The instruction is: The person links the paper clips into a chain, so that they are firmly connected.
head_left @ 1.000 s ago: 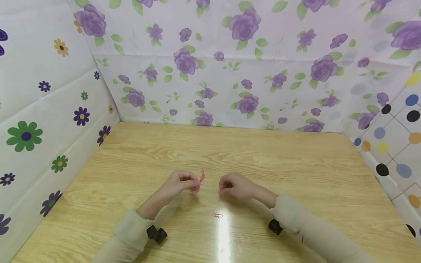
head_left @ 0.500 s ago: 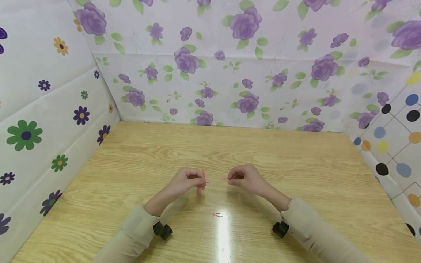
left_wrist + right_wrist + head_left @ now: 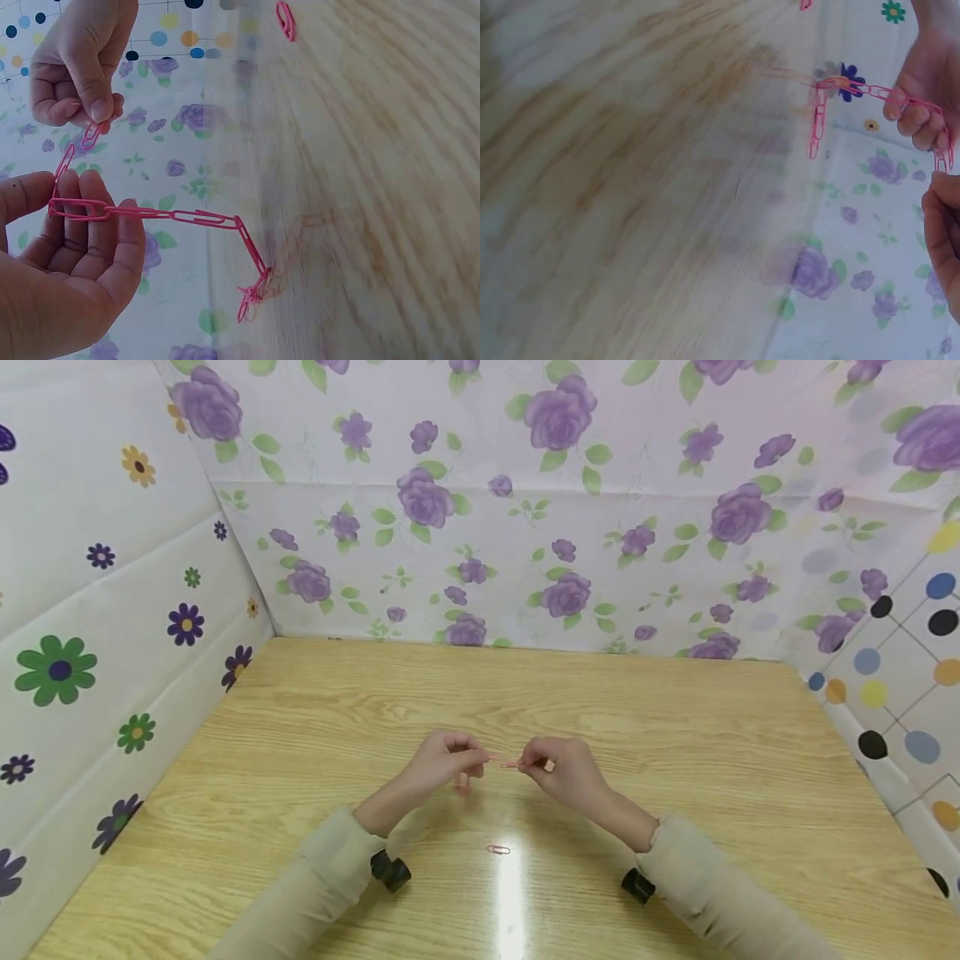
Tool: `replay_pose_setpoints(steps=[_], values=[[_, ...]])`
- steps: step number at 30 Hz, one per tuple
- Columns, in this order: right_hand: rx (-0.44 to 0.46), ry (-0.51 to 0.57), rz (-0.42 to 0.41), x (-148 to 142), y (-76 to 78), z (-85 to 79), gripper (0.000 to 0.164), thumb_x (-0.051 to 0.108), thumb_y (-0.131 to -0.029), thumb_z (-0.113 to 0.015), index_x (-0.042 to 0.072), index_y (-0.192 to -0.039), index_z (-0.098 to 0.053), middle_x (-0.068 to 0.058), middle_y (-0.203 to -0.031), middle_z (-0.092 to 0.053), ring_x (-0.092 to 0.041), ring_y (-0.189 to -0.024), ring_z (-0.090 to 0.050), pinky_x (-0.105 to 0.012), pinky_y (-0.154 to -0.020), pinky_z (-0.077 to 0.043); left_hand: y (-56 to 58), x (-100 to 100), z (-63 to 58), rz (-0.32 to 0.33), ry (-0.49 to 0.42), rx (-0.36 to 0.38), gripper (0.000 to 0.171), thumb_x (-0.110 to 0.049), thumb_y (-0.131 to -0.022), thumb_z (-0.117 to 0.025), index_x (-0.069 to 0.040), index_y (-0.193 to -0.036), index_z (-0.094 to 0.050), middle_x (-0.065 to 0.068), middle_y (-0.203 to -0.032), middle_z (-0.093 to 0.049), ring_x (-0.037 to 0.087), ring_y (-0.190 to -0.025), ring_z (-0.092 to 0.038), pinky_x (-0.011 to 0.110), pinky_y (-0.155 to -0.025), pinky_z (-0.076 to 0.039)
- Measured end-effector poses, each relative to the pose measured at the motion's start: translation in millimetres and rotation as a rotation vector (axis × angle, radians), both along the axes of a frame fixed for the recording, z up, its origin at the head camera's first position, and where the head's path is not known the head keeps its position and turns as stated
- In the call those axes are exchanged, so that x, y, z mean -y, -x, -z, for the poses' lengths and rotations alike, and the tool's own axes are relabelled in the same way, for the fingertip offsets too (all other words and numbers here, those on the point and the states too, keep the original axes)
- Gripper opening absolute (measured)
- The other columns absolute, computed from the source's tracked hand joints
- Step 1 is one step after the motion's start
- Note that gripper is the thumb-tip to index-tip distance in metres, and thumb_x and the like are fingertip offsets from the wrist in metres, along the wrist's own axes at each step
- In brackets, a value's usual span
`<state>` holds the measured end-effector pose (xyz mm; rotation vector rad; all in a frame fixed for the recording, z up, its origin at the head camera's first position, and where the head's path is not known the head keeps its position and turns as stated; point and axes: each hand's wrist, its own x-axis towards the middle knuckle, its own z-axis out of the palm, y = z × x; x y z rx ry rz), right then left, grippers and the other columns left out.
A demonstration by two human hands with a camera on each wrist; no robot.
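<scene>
My left hand (image 3: pixel 448 762) pinches a chain of linked pink paper clips (image 3: pixel 142 213) near its end. From those fingers the chain drops in the left wrist view, its tail bunched at the tabletop. One clip of the chain (image 3: pixel 64 161) points out toward the other hand. My right hand (image 3: pixel 568 770) pinches a single pink paper clip (image 3: pixel 91 135) between thumb and forefinger. That clip and the chain's end clip overlap in the head view, in the small gap between the hands.
A loose pink paper clip (image 3: pixel 498 850) lies on the wooden table (image 3: pixel 360 693) nearer the body, beside a bright reflection. Floral cloth (image 3: pixel 510 527) stands along the back edge, and patterned cloths (image 3: pixel 82 610) flank both sides.
The hands have risen slightly and come closer together. The right hand's paper clip has moved to the chain's end. The loose clip on the table has stayed put.
</scene>
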<state>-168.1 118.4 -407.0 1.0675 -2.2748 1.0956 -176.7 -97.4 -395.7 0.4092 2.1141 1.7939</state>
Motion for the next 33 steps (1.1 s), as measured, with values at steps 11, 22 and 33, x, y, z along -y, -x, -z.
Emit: replay_pose_setpoints(steps=[11, 22, 33], values=[[-0.366, -0.055, -0.015, 4, 2.5, 0.1, 0.022, -0.010, -0.061, -0.077, 0.006, -0.067, -0.063, -0.003, -0.064, -0.064, -0.014, -0.057, -0.061, -0.022, -0.053, -0.049, 4.0, -9, 0.6, 0.025, -0.014, 0.048, 0.017, -0.007, -0.087, -0.056, -0.003, -0.071, -0.061, 0.003, -0.061, -0.058, 0.017, -0.057, -0.056, 0.030, -0.044, -0.043], [-0.456, -0.065, -0.035, 4, 3.8, -0.6, 0.027, -0.014, -0.056, -0.076, 0.005, -0.067, -0.062, -0.003, -0.062, -0.062, -0.013, -0.055, -0.060, -0.020, -0.051, -0.047, 2.2, -12, -1.9, 0.001, -0.069, 0.093, 0.018, -0.007, -0.086, -0.055, -0.005, -0.069, -0.061, 0.001, -0.058, -0.056, 0.012, -0.053, -0.055, 0.026, -0.042, -0.038], [-0.464, -0.065, -0.023, 2, 4.0, -0.6, 0.025, -0.015, -0.058, -0.074, 0.005, -0.067, -0.062, -0.002, -0.062, -0.061, -0.013, -0.056, -0.059, -0.020, -0.050, -0.047, 2.1, -12, -0.3, 0.001, -0.064, 0.144, 0.020, -0.004, -0.085, -0.053, -0.004, -0.065, -0.057, 0.001, -0.054, -0.052, 0.013, -0.050, -0.048, 0.026, -0.045, -0.034]])
